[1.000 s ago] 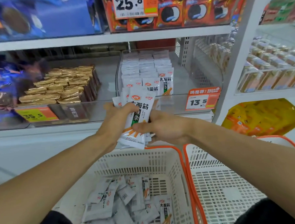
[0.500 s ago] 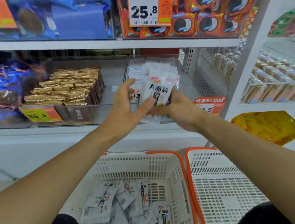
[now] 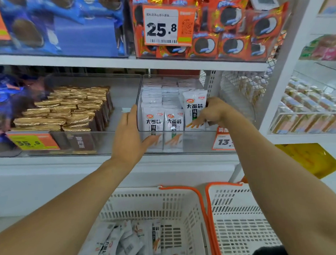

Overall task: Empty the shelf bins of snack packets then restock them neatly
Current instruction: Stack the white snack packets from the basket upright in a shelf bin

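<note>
A clear shelf bin (image 3: 194, 141) on the middle shelf holds upright rows of white snack packets (image 3: 153, 120). My right hand (image 3: 212, 113) grips a stack of white packets (image 3: 195, 108) and has it standing in the bin's right-hand row. Over the bin's front left corner my left hand (image 3: 131, 136) rests, fingers straight and thumb against the clear front wall. Below, the white basket with orange rim (image 3: 186, 203) holds several loose white packets (image 3: 126, 243).
A second white basket (image 3: 240, 220) stands to the right. To the left, a clear bin holds gold-wrapped bars (image 3: 66, 108) behind a 35.5 price tag (image 3: 31, 142). The shelf above carries orange cookie packs (image 3: 230, 34) and blue packs. A white upright post (image 3: 287, 64) borders the right.
Both hands rose from above the basket to the bin. My right hand carried the packet stack into the right row; my left hand let go of it and moved to the bin's front left corner.
</note>
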### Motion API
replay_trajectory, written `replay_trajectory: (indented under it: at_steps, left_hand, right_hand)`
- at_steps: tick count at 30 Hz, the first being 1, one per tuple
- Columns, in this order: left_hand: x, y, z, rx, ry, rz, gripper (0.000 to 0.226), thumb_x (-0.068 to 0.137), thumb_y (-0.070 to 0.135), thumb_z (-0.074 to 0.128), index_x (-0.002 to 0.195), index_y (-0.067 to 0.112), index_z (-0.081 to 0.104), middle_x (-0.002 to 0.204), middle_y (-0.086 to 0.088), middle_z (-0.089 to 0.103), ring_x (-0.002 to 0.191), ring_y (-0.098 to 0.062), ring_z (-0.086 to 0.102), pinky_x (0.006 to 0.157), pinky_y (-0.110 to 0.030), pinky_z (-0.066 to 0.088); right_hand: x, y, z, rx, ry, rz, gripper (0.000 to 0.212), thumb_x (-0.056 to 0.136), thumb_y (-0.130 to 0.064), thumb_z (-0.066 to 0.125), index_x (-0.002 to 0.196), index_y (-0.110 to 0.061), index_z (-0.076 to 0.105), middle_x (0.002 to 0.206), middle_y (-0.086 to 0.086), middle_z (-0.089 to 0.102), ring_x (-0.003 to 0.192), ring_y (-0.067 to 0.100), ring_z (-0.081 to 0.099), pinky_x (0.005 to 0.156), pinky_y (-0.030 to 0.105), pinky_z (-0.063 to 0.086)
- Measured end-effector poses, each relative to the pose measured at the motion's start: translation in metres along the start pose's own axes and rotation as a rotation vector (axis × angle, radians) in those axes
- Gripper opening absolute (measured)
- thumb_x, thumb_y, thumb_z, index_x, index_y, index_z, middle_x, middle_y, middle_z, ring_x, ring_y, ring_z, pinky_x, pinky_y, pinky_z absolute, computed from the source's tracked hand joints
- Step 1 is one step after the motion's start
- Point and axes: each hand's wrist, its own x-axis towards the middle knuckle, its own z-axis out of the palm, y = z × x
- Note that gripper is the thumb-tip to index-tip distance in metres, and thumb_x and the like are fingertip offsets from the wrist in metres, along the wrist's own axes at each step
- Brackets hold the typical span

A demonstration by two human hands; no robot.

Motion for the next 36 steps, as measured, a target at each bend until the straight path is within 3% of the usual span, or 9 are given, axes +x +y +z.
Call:
replay_trajectory:
  at_steps: [5, 10, 14, 19, 23, 27, 31, 33, 36]
  left_hand:
    - [0.001, -0.001, 0.001, -0.026, 0.006, -0.004, 0.101, 0.076, 0.036, 0.086, 0.156, 0.021, 0.026, 0.135, -0.006, 0.045, 0.128, -0.021, 0.043, 0.101, -0.037, 0.042]
    - [0.0, -0.007, 0.005, 0.012, 0.018, -0.007, 0.102, 0.078, 0.039, 0.083, 0.157, 0.017, 0.024, 0.134, -0.008, 0.045, 0.125, -0.024, 0.045, 0.101, -0.04, 0.044]
    - [0.0, -0.007, 0.005, 0.012, 0.01, -0.005, 0.101, 0.078, 0.037, 0.083, 0.157, 0.016, 0.023, 0.134, -0.009, 0.045, 0.125, -0.025, 0.045, 0.102, -0.039, 0.042]
    - [-0.001, -0.008, 0.006, 0.011, 0.015, -0.011, 0.101, 0.079, 0.035, 0.083, 0.157, 0.016, 0.023, 0.135, -0.009, 0.044, 0.126, -0.027, 0.045, 0.103, -0.043, 0.042]
    - [-0.001, -0.008, 0.007, 0.026, 0.016, -0.015, 0.101, 0.079, 0.036, 0.083, 0.157, 0.014, 0.023, 0.136, -0.01, 0.044, 0.126, -0.029, 0.046, 0.103, -0.043, 0.042]
    - [0.0, -0.008, 0.007, 0.035, 0.023, -0.016, 0.102, 0.078, 0.036, 0.084, 0.157, 0.014, 0.023, 0.136, -0.011, 0.045, 0.126, -0.028, 0.045, 0.103, -0.042, 0.042]
    - [0.0, -0.007, 0.007, 0.041, 0.024, -0.016, 0.102, 0.078, 0.036, 0.084, 0.157, 0.014, 0.023, 0.136, -0.012, 0.044, 0.125, -0.029, 0.045, 0.102, -0.042, 0.043]
    - [-0.001, -0.008, 0.007, 0.049, 0.024, -0.014, 0.102, 0.079, 0.036, 0.084, 0.157, 0.013, 0.022, 0.136, -0.012, 0.044, 0.125, -0.029, 0.045, 0.101, -0.043, 0.043]
    - [-0.001, -0.008, 0.007, 0.046, 0.024, -0.013, 0.102, 0.079, 0.036, 0.083, 0.157, 0.013, 0.022, 0.136, -0.012, 0.045, 0.125, -0.029, 0.045, 0.102, -0.043, 0.042]
  right_hand:
    - [0.006, -0.014, 0.008, -0.38, -0.051, 0.152, 0.058, 0.08, -0.019, 0.085, 0.124, 0.007, 0.058, 0.127, 0.017, 0.061, 0.116, 0.034, 0.062, 0.099, 0.047, 0.053]
    - [0.008, -0.016, 0.011, -0.474, -0.115, 0.165, 0.028, 0.081, -0.02, 0.084, 0.078, -0.003, 0.062, 0.088, 0.012, 0.068, 0.072, 0.024, 0.062, 0.086, 0.035, 0.057]
    - [0.009, -0.016, 0.016, -0.517, -0.117, 0.121, 0.029, 0.08, -0.018, 0.084, 0.074, -0.004, 0.06, 0.094, 0.015, 0.07, 0.079, 0.027, 0.068, 0.089, 0.04, 0.058]
    - [0.009, -0.015, 0.018, -0.559, -0.039, 0.061, 0.037, 0.074, -0.015, 0.088, 0.075, -0.008, 0.051, 0.072, 0.009, 0.058, 0.059, 0.02, 0.058, 0.045, 0.024, 0.048]
    - [0.008, -0.01, 0.017, -0.607, 0.001, -0.06, 0.056, 0.073, -0.024, 0.09, 0.108, -0.001, 0.053, 0.099, 0.009, 0.065, 0.084, 0.022, 0.064, 0.076, 0.039, 0.058]
    - [0.006, -0.005, 0.004, -0.469, -0.124, 0.016, 0.062, 0.071, -0.021, 0.092, 0.117, 0.0, 0.055, 0.108, 0.013, 0.07, 0.076, 0.021, 0.072, 0.07, 0.041, 0.063]
    - [0.006, -0.001, 0.001, -0.316, -0.091, -0.004, 0.124, 0.068, -0.012, 0.092, 0.16, -0.021, 0.009, 0.148, 0.014, 0.041, 0.099, 0.029, 0.068, 0.078, 0.045, 0.063]
    - [0.005, -0.003, 0.004, -0.316, -0.102, -0.052, 0.137, 0.068, -0.01, 0.092, 0.159, -0.032, -0.009, 0.165, 0.013, 0.016, 0.107, 0.033, 0.064, 0.075, 0.039, 0.063]
    - [0.006, -0.006, 0.007, -0.338, -0.117, -0.136, 0.137, 0.072, -0.006, 0.089, 0.158, -0.039, -0.011, 0.168, 0.009, 0.011, 0.089, 0.023, 0.068, 0.065, 0.029, 0.06]
